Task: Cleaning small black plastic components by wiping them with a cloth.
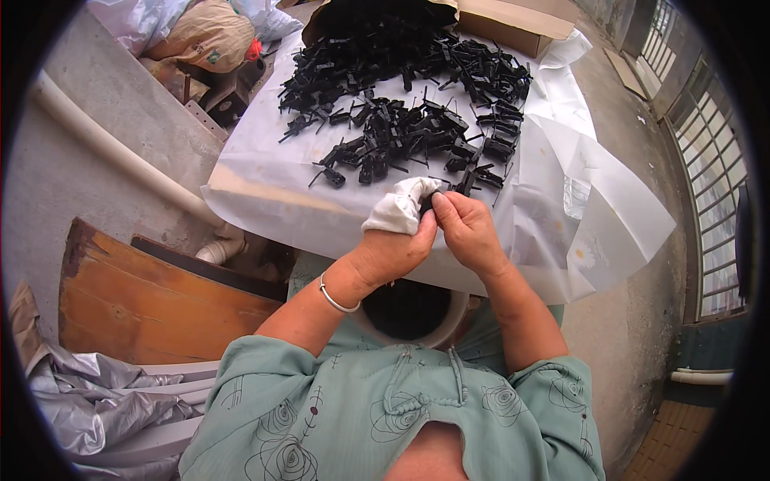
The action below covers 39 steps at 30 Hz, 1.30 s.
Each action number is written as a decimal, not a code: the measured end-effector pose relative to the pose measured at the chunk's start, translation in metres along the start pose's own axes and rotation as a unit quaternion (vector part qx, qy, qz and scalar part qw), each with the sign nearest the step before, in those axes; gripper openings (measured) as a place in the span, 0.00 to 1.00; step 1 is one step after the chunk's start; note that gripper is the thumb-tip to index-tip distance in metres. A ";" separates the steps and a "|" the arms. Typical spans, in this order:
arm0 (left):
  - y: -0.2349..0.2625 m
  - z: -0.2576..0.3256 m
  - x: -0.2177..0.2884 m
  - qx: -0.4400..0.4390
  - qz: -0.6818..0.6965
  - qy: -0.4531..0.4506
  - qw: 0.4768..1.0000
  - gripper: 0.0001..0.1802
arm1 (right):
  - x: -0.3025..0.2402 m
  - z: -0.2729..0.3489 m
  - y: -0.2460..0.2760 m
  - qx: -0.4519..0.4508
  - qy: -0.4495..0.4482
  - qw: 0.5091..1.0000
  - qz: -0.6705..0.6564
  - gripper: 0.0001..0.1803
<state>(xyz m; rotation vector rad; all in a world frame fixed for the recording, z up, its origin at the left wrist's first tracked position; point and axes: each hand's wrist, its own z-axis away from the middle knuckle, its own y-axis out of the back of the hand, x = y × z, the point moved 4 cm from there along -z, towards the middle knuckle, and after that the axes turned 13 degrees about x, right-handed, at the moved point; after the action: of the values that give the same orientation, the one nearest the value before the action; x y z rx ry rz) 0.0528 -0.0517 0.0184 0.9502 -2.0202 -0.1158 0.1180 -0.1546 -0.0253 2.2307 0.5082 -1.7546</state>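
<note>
At the table's near edge, my two hands meet around a small black plastic part (427, 204), mostly hidden by the fingers. My left hand (399, 227) has a white cloth or glove over its fingers and is closed on the part. The thumb and fingers of my right hand (472, 231) pinch the same piece from the other side. Just beyond lie many similar black plastic parts with thin stems: a loose cluster (401, 132), a row along the right (499, 144) and a large heap (377, 48) at the back. Below my wrists stands a pale bucket (459, 311) with dark contents.
Translucent plastic sheeting (273, 180) covers the table and hangs over its right side. A cardboard box (513, 22) sits at the back. To the left are a worn wooden board (152, 301), a pipe (120, 148) and bags (204, 36). A barred window (710, 184) is at right.
</note>
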 end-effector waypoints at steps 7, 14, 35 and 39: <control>0.002 0.000 -0.033 -0.053 0.277 0.245 0.928 0.20 | -0.019 -0.001 0.014 -0.105 0.044 0.968 0.222 0.08; 0.004 -0.001 -0.019 -0.126 0.191 0.257 0.939 0.18 | -0.031 -0.003 0.017 -0.014 0.202 0.971 0.129 0.07; 0.013 0.010 0.003 -0.110 0.006 0.115 0.987 0.13 | -0.023 0.010 0.006 -0.017 0.142 0.983 0.114 0.11; 0.017 0.006 0.008 -0.173 -0.106 -0.082 0.976 0.17 | -0.034 -0.012 0.044 0.153 0.174 0.945 0.230 0.10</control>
<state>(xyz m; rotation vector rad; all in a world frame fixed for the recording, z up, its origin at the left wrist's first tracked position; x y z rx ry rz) 0.0356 -0.0465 0.0273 0.9502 -1.9543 -0.6588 0.1405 -0.1937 0.0098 2.6125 -0.2374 -1.2739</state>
